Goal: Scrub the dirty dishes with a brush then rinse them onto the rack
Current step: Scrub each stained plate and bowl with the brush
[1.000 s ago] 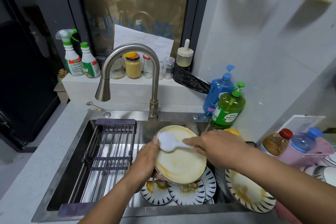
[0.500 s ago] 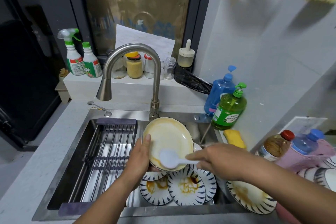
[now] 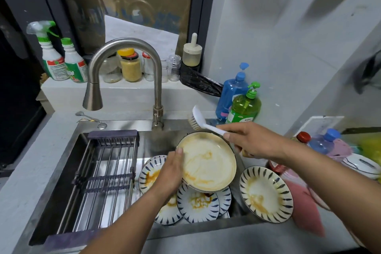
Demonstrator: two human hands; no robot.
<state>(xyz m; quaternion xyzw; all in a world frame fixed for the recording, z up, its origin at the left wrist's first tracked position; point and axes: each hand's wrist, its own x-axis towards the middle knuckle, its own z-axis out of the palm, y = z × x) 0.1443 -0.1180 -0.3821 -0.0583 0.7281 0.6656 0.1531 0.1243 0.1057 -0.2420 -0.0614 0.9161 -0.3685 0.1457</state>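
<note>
At 9 o'clock the rack point(image 3: 107, 173) spans the left half of the sink point(image 3: 61, 163), its bars bare. At 12 o'clock the tap point(image 3: 123, 64) arches over the basin. The left hand point(image 3: 169, 173) holds the plate point(image 3: 208, 162) by its left rim, thumb on the face and fingers curled behind it; the plate is tilted up, smeared with orange sauce. Under it, at 6 o'clock, striped plates point(image 3: 198, 204) lie stacked in the sink, all stained. At 1 o'clock of the plate the brush point(image 3: 199, 119) is lifted clear of it, bristles facing down-left. The right hand point(image 3: 249, 142) grips its white handle, fingers wrapped round. At 4 o'clock another dirty striped plate point(image 3: 266, 194) rests on the worktop point(image 3: 226, 239). Two soap bottles point(image 3: 245, 103) stand at 2 o'clock.
</note>
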